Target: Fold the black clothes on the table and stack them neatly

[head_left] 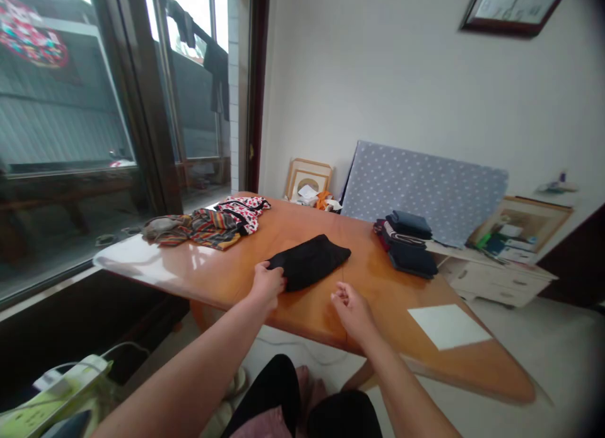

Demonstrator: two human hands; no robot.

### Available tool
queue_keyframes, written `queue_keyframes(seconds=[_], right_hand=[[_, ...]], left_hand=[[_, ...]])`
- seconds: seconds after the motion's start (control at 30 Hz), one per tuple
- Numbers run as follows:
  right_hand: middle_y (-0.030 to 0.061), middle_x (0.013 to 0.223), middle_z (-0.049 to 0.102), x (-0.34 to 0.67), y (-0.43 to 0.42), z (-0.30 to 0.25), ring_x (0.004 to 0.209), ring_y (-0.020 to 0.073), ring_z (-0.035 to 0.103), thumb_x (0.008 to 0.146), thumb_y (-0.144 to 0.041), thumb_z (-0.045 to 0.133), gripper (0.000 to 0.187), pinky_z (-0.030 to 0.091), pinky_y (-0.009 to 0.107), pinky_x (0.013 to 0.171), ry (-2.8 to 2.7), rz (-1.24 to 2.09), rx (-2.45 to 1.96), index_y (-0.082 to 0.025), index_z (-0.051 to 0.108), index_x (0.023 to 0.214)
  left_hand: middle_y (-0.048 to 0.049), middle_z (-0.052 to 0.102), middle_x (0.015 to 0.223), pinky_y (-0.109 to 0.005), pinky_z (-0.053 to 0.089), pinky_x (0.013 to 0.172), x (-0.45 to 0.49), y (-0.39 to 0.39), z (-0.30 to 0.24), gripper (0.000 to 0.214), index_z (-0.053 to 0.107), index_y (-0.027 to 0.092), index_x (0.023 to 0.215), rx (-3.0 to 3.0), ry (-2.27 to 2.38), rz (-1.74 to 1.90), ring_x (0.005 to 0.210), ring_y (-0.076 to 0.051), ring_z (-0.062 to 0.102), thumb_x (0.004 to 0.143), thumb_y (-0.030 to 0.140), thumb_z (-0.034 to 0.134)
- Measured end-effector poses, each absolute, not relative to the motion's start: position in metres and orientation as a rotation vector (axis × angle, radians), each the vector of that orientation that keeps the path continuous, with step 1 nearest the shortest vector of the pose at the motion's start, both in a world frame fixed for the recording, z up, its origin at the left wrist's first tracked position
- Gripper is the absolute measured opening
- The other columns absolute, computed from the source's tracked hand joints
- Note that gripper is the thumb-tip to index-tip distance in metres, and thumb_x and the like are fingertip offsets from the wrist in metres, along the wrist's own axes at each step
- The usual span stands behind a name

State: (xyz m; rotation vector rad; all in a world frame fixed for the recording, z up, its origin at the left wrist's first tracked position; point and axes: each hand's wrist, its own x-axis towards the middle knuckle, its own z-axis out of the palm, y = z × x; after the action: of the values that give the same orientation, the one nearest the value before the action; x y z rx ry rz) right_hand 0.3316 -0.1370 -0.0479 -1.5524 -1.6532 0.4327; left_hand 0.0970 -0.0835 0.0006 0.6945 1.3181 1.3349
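Left hand [267, 285] clasps the near left end of a folded black garment [309, 263], fingers curled over its edge, on the orange wooden desk [302, 227]. Right hand [352, 312] sits near it, half closed and empty, fingers loosely curled, not touching the garment. The garment's long axis slants from the left hand up and rightward, pointing toward a stack of folded dark clothes [406, 246].

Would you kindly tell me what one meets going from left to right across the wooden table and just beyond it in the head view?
Striped cloth → folded black garment → stack of folded dark clothes → white chest of drawers
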Motion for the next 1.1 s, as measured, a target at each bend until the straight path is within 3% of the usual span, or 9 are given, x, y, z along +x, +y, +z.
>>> queue_keyframes(seconds=[0.17,0.3,0.4,0.5,0.57,0.67,0.8,0.93,1.1], right_hand=[[0.0101,0.123,0.066,0.320,-0.168,-0.049,0.116,0.0250,0.061,0.086,-0.028,0.054,0.044,0.047,0.040,0.102,-1.832,0.241,-1.453,-0.020,0.061,0.128],[0.0118,0.117,0.068,0.327,-0.183,-0.055,0.108,0.0246,0.064,0.089,-0.028,0.047,0.041,0.050,0.040,0.096,-1.753,0.182,-1.503,-0.017,0.063,0.125],[0.0111,0.114,0.069,0.333,-0.193,-0.061,0.104,0.0239,0.065,0.090,-0.030,0.047,0.038,0.052,0.038,0.092,-1.755,0.172,-1.532,-0.018,0.065,0.121],[0.0103,0.112,0.069,0.333,-0.203,-0.061,0.104,0.0237,0.065,0.091,-0.031,0.047,0.036,0.051,0.038,0.092,-1.782,0.132,-1.543,-0.019,0.067,0.118],[0.0098,0.112,0.069,0.329,-0.207,-0.056,0.104,0.0237,0.064,0.092,-0.032,0.048,0.035,0.051,0.038,0.092,-1.808,0.100,-1.546,-0.020,0.067,0.117],[0.0094,0.113,0.068,0.319,-0.207,-0.045,0.108,0.0242,0.062,0.092,-0.032,0.049,0.033,0.049,0.039,0.096,-1.881,0.026,-1.530,-0.021,0.068,0.117],[0.0099,0.122,0.066,0.308,-0.206,-0.037,0.115,0.0265,0.059,0.089,-0.035,0.057,0.039,0.046,0.042,0.101,-2.034,-0.074,-1.520,-0.023,0.064,0.125],[0.0113,0.126,0.063,0.308,-0.208,-0.041,0.117,0.0282,0.057,0.084,-0.034,0.064,0.051,0.045,0.041,0.099,-2.073,-0.138,-1.600,-0.022,0.059,0.133],[0.0075,0.112,0.067,0.315,-0.211,-0.042,0.104,0.0224,0.060,0.087,-0.018,0.055,0.032,0.044,0.034,0.092,-2.023,-0.213,-1.651,-0.023,0.069,0.114]], left_hand=[[0.0029,0.057,0.080,-0.027,0.055,0.067,0.141,-0.159,-0.015,0.051,0.039,0.023,0.129,0.632,1.119,1.390,0.062,-0.011,0.066,0.085,0.016,0.065],[-0.0007,0.064,0.080,-0.023,0.050,0.065,0.152,-0.205,-0.028,0.048,0.046,0.019,0.121,0.810,0.952,1.214,0.071,-0.015,0.070,0.079,0.012,0.067],[-0.0020,0.067,0.079,-0.023,0.047,0.061,0.133,-0.213,-0.029,0.038,0.049,0.017,0.114,0.944,0.939,1.210,0.065,-0.013,0.068,0.078,0.012,0.061],[-0.0006,0.067,0.080,-0.024,0.047,0.059,0.098,-0.196,-0.024,0.028,0.052,0.018,0.108,1.086,1.101,1.383,0.058,-0.011,0.063,0.081,0.015,0.055],[-0.0028,0.069,0.086,-0.026,0.049,0.065,0.074,-0.178,-0.021,0.027,0.053,0.018,0.110,1.186,1.293,1.455,0.065,-0.013,0.065,0.083,0.016,0.050],[-0.0071,0.073,0.095,-0.029,0.050,0.076,0.052,-0.158,-0.017,0.023,0.060,0.018,0.106,1.491,1.617,1.254,0.086,-0.018,0.068,0.086,0.020,0.049],[-0.0083,0.074,0.092,-0.037,0.046,0.084,0.052,-0.154,-0.014,0.016,0.066,0.021,0.088,1.671,1.739,1.022,0.095,-0.026,0.067,0.086,0.034,0.057],[-0.0085,0.074,0.104,-0.043,0.040,0.090,0.063,-0.161,-0.009,0.029,0.067,0.025,0.100,1.866,1.896,0.779,0.105,-0.031,0.064,0.087,0.049,0.055],[-0.0091,0.071,0.115,-0.045,0.037,0.090,0.070,-0.165,-0.008,0.031,0.065,0.028,0.109,1.986,1.976,0.650,0.108,-0.032,0.060,0.083,0.045,0.059]])
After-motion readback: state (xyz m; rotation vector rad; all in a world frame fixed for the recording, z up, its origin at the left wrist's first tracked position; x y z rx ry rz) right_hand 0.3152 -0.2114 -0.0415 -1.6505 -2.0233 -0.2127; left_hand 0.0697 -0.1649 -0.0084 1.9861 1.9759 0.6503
